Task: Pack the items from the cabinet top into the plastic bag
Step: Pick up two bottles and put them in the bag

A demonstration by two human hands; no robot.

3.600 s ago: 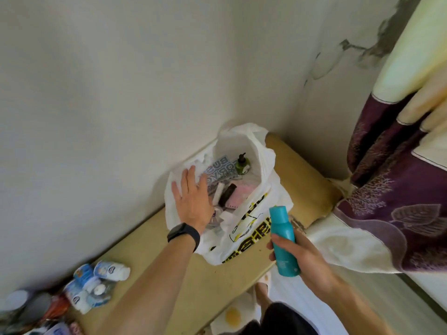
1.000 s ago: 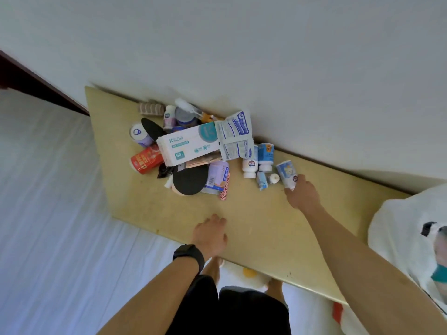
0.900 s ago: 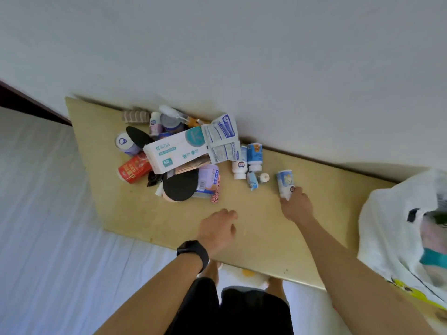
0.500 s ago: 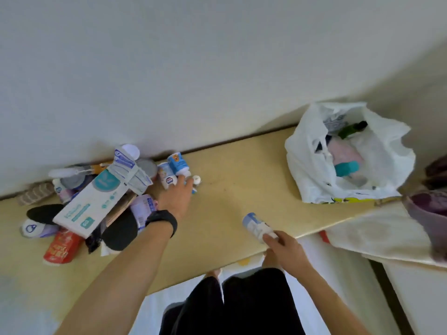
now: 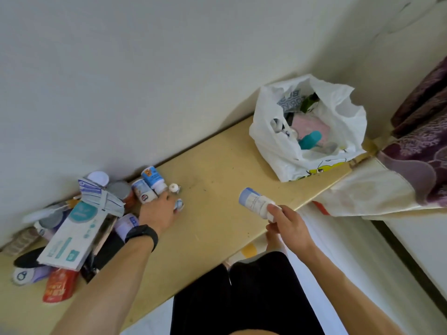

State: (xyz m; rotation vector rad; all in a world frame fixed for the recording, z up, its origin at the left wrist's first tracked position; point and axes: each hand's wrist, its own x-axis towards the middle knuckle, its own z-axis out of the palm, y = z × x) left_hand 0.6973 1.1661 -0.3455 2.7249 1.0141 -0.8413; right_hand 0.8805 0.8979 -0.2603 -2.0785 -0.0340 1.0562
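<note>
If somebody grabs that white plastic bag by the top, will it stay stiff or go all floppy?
Probably floppy: the white plastic bag is thin and crumpled, its rim sagging unevenly. It likely won't slide easily, since a teal bottle and other things weigh it down on the cabinet top.

White plastic bag [image 5: 271,141], teal bottle [image 5: 310,140], yellowish cabinet top [image 5: 217,180], purple patterned curtain [image 5: 420,146]

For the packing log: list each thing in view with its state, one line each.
Plastic bag, open, partly filled, on the cabinet top.
Teal bottle, lying inside the bag.
White bottle, held in the right hand.
Left hand, on the small bottles; grip unclear.
Long box, lying tilted over other items.
Red can, lying on its side.
</note>
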